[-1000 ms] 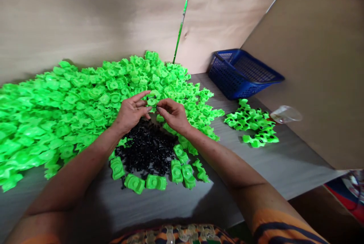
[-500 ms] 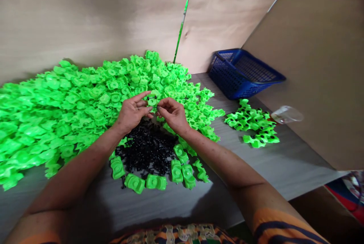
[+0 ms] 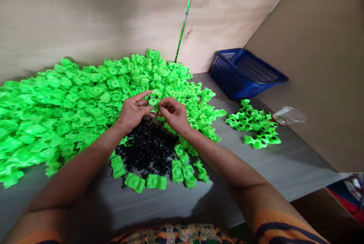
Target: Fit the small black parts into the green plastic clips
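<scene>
My left hand (image 3: 131, 114) grips a small green plastic toy car body (image 3: 154, 101) by its left side, fingers wrapped about it above the pile. Across the far end of that body lies a black wheel axle (image 3: 153, 96). At the near end, the closed fingertips of my right hand (image 3: 174, 115) pinch a second dark axle (image 3: 156, 106) against the body; the fingers partly hide it. Below both hands is a heap of black axles (image 3: 150, 149). Several green car bodies (image 3: 156, 182) lie along its near edge.
A large mound of green car bodies (image 3: 71, 103) covers the left and back. To the right are a smaller group with black wheels (image 3: 256, 120), a blue basket (image 3: 247, 79) and a clear plastic cup (image 3: 290, 115). A thin green-marked stick (image 3: 182, 31) leans on the wooden wall.
The whole view has shifted slightly. Both hands keep hold around the same car body, with barely any movement of the fingers.
</scene>
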Demonstrator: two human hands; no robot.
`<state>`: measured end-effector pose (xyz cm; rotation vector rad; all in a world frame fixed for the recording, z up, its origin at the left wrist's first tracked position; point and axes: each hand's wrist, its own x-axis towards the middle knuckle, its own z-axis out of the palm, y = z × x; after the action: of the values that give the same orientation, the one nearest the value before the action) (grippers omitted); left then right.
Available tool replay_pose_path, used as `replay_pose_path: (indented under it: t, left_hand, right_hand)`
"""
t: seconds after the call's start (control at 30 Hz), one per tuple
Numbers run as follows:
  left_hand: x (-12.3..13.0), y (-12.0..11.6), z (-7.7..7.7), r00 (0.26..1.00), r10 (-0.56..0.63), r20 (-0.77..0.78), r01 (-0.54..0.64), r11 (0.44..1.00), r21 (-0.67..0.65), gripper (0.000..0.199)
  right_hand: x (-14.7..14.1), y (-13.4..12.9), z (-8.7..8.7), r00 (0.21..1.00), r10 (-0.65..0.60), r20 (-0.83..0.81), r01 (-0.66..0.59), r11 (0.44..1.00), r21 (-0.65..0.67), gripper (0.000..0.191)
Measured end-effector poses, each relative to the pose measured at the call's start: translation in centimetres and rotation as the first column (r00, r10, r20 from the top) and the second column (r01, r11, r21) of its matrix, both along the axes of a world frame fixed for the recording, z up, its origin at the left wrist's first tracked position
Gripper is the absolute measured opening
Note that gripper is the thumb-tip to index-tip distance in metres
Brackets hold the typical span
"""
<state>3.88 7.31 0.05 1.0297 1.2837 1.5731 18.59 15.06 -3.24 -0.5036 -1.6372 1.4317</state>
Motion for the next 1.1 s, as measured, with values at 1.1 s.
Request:
replay_pose_path:
  t: [1.1]
  left_hand:
    - [-3.3,-0.1,0.8,0.811,0.101,-0.577,-0.147,0.989,-0.034,0.064]
  right_hand:
    - [0.7,1.5,0.9,0.999,0.001,0.035,0.002,0.996,-0.088,0.042]
